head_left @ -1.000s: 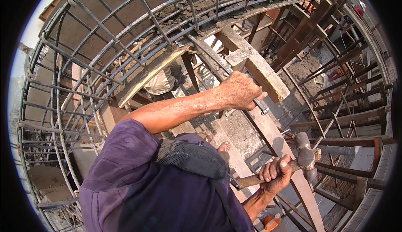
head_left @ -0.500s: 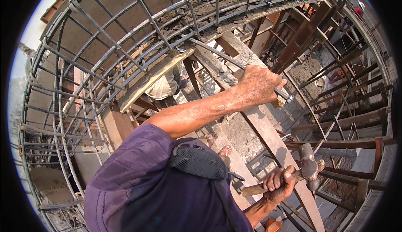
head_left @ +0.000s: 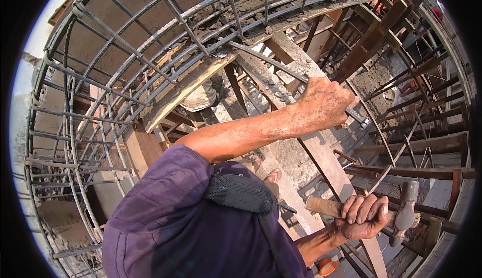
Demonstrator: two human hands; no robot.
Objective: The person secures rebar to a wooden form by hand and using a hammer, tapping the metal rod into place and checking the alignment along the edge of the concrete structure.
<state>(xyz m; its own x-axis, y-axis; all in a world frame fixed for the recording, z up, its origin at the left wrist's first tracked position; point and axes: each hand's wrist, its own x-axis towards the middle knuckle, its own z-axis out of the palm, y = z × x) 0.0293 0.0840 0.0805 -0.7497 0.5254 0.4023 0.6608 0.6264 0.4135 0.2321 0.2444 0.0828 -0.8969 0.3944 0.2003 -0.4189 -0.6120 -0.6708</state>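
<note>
My left hand (head_left: 326, 102) is closed in a fist round a long steel rod (head_left: 271, 61). The rod's far end meets the wooden board edge (head_left: 216, 72) and rubble beneath the rebar cage (head_left: 186, 12); its shiny near end (head_left: 364, 121) sticks out past my fist. Lower right, my right hand (head_left: 364, 215) grips the wooden handle (head_left: 321, 206) of a ball-peen hammer, fingers wrapped round it close to the head. The steel hammer head (head_left: 405, 213) is apart from the rod, below and right of its near end.
Timber props and beams (head_left: 416, 142) crowd the right side over a drop. A plank (head_left: 326, 165) runs below my hands. Behind the board, part of another person in a light shirt (head_left: 198, 97) shows. An orange round container (head_left: 327, 266) lies at the bottom.
The hammer has swung to the right with my right hand, farther from my body. My left fist and the rod's near end sit slightly farther right in view.
</note>
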